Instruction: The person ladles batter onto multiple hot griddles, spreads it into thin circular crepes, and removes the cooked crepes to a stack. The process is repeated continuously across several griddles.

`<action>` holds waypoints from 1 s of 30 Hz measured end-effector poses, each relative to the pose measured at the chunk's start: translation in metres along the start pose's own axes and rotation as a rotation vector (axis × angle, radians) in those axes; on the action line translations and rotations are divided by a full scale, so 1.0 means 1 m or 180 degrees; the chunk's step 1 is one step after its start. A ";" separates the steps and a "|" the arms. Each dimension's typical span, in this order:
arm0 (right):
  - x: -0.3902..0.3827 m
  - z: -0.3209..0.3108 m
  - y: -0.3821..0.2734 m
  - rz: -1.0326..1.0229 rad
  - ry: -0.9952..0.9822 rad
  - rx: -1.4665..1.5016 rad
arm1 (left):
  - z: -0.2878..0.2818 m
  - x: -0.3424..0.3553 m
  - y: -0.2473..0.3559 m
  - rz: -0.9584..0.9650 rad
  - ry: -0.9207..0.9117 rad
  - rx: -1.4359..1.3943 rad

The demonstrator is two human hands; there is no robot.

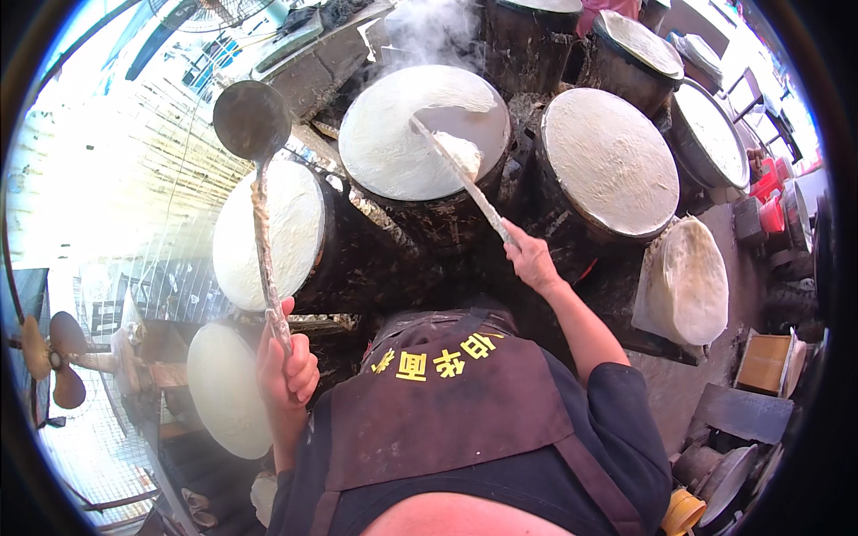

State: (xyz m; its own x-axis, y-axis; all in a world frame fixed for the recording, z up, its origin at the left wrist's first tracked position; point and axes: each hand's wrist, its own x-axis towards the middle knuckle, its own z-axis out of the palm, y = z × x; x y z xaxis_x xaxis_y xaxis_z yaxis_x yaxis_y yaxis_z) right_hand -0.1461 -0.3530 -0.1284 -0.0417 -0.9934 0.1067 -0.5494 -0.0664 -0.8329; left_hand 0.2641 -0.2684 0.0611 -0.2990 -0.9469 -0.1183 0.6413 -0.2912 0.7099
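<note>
In my left hand (293,368), raised at the left, is the batter-crusted handle of a ladle (252,121). Its dark round bowl points away from me, above and beyond a batter-covered griddle. My right hand (532,257) is closed round the end of a long, thin, pale scraper (474,192). The scraper's far end rests over the steaming middle griddle (490,134). White batter (380,125) coats most of that griddle, while a grey stretch shows at its right. A bunched, folded piece of the white sheet (463,154) lies against the scraper.
Several drum-shaped stoves surround me, including a batter-covered griddle (612,161) at right and another (273,234) at left. A pale cloth-like sheet (688,281) drapes over something at right. A fan (63,357) stands at far left, a yellow container (684,511) at lower right.
</note>
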 end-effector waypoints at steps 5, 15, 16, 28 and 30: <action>0.039 -0.015 0.009 -0.0059 0.0154 0.0055 | 0.032 0.013 -0.012 0.0023 0.0265 0.0207; 0.071 -0.051 0.018 -0.0210 -0.0146 -0.0691 | 0.059 0.039 -0.024 -0.0079 -0.0019 -0.0022; 0.084 -0.051 0.020 -0.0170 -0.0050 -0.0764 | 0.064 0.042 -0.025 -0.0102 0.0020 -0.0033; 0.112 -0.056 0.020 -0.0189 0.0039 -0.0980 | 0.092 0.060 -0.030 -0.0194 0.0372 -0.0124; 0.110 -0.054 0.023 -0.0309 0.0031 -0.0935 | 0.098 0.058 -0.030 -0.0205 0.0492 -0.0074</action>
State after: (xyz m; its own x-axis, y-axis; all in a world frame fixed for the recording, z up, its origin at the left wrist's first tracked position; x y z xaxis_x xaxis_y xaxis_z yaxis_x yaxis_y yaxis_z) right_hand -0.2081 -0.4591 -0.1061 0.0154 -0.9827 0.1846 -0.7688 -0.1297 -0.6262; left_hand 0.1584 -0.3011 0.1007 -0.2291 -0.9353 -0.2697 0.6409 -0.3535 0.6814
